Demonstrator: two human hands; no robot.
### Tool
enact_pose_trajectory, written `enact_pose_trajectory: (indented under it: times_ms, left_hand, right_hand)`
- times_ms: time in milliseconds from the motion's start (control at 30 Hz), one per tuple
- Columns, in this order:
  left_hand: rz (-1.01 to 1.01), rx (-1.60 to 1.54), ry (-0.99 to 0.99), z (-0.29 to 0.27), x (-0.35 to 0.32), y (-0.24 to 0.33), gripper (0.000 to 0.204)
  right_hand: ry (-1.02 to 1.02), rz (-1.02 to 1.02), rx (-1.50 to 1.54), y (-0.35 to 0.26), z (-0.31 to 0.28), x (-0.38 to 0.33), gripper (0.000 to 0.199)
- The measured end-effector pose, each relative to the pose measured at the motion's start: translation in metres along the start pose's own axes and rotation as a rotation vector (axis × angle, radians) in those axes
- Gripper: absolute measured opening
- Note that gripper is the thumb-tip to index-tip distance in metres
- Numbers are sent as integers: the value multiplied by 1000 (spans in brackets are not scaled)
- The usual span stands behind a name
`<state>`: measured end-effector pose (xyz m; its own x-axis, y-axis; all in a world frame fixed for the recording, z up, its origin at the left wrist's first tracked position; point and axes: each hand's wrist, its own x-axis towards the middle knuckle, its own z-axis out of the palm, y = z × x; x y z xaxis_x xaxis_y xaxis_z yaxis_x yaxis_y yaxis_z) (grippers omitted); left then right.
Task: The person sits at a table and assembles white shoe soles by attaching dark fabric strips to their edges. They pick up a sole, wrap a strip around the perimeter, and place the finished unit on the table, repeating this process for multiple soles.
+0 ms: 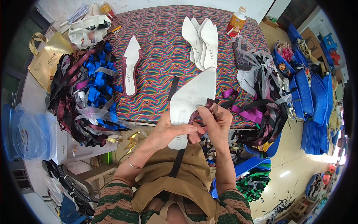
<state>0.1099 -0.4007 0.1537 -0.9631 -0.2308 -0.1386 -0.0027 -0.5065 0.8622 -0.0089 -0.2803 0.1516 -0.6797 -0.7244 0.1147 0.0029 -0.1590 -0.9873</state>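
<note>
A white pointed shoe insole (pixel 193 89) is held up over the table's near edge, its toe pointing away from me. My left hand (pixel 167 128) grips it near the heel, with the thumb lying across its face. At the insole's right edge, my right hand (pixel 217 121) pinches a dark burgundy strip (pixel 192 117) between thumb and fingers. The strip curves along that edge, and its far end is partly hidden by my fingers. Left of centre on the table lies another insole (pixel 130 74) with burgundy edging around much of its rim. Several plain white insoles (pixel 209 39) overlap farther back.
Piles of black, burgundy and blue ribbon strips (pixel 99 82) hang over the table's left side. More strips (pixel 266 108) lie at right, beside a dark phone (pixel 241 56). A drink bottle (pixel 236 21) stands at the back. Blue bins (pixel 313 91) are stacked on the floor at right.
</note>
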Motion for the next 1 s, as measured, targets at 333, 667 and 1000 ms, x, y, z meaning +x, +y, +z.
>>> enact_pose_trajectory:
  times_ms: [333, 667, 1000]
  left_hand:
    - [162, -50, 204, -15, 2, 38, 19]
    - [264, -637, 115, -28, 5, 24, 18]
    - [344, -412, 286, -7, 9, 12, 27]
  right_hand:
    - [-327, -285, -527, 25, -12, -12, 37]
    - [-167, -490, -716, 14, 9, -58, 35]
    - [-4, -241, -468, 4, 18, -43, 15]
